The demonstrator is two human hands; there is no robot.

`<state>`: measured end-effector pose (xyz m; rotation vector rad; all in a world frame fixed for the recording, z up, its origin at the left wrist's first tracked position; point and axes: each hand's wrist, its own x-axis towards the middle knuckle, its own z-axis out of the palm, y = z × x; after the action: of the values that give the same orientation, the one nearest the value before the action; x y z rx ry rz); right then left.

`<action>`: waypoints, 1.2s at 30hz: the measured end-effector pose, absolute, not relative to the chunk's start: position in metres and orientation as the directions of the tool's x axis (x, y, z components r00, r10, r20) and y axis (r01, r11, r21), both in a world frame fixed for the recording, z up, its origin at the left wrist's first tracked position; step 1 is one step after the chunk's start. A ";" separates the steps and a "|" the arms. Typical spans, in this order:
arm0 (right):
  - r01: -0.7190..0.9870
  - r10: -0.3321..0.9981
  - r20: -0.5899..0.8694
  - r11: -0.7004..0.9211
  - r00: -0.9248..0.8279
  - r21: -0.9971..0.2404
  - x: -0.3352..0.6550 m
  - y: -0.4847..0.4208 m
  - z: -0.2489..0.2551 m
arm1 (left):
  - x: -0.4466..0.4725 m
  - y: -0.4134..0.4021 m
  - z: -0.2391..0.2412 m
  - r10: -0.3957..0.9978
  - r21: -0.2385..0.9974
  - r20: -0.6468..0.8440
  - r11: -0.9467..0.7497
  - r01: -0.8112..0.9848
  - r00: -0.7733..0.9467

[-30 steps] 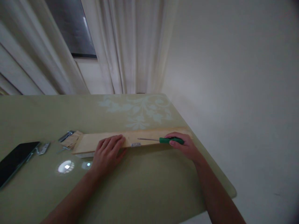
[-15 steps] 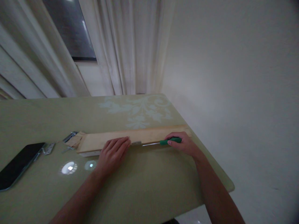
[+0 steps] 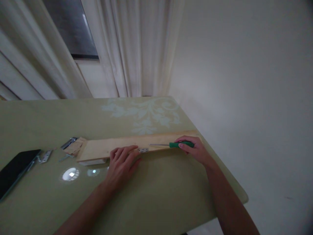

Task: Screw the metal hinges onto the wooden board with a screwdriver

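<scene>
A long pale wooden board [image 3: 97, 147] lies across the table, raised on something white under its left part. A small metal hinge plate with holes [image 3: 143, 150] rests flat at the board's near edge. My left hand [image 3: 123, 161] lies over that edge, fingers stretched out and fingertips at the plate's left end; its thumb is apart, below the edge. In my right hand [image 3: 192, 147], closed round the green handle, is a screwdriver [image 3: 174, 145]. Its thin shaft points left over the board, the tip just above and behind the plate.
On the left of the table [image 3: 146, 199] lie a dark phone [image 3: 18, 169], another hinge plate [image 3: 46, 156] and a brown paper piece [image 3: 74, 146] with metal parts [image 3: 69, 143] beside it. Curtains and a wall stand behind and to the right.
The screwdriver has lifted from the near edge to over the board, moving slightly right. The hinge plate now shows its holed face. My left fingers have spread a little.
</scene>
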<state>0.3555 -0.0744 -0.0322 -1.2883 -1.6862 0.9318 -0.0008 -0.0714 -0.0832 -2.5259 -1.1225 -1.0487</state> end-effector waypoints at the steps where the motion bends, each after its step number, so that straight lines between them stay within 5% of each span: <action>1: 0.386 0.975 0.152 0.205 -0.163 -0.899 0.356 -0.075 -0.031 | 0.000 -0.072 -0.084 0.577 0.107 0.675 -0.693 0.713 0.460; 11: 0.430 0.976 0.135 0.198 -0.172 -0.881 0.362 -0.081 -0.030 | 0.004 -0.073 -0.084 0.661 0.249 0.675 -0.623 0.741 0.328; 18: 0.490 0.961 0.142 0.244 -0.237 -0.837 0.364 -0.081 -0.028 | -0.003 -0.071 -0.083 0.639 0.059 0.613 -0.622 0.780 0.464; 25: 0.405 0.955 0.138 0.239 -0.262 -0.883 0.356 -0.082 -0.027 | -0.004 -0.069 -0.078 0.611 0.021 0.620 -0.641 0.767 0.493; 28: 0.312 0.968 0.137 0.199 -0.208 -0.929 0.357 -0.083 -0.026 | -0.003 -0.070 -0.076 0.610 0.034 0.625 -0.644 0.764 0.487; 36: 0.386 0.980 0.125 0.177 -0.156 -0.905 0.360 -0.079 -0.027 | -0.002 -0.073 -0.081 0.676 0.215 0.613 -0.640 0.737 0.408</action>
<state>0.3597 -0.0793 -0.0272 -1.3145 -1.6743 0.9614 -0.0017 -0.0728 -0.0809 -2.5602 -1.2883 -1.0496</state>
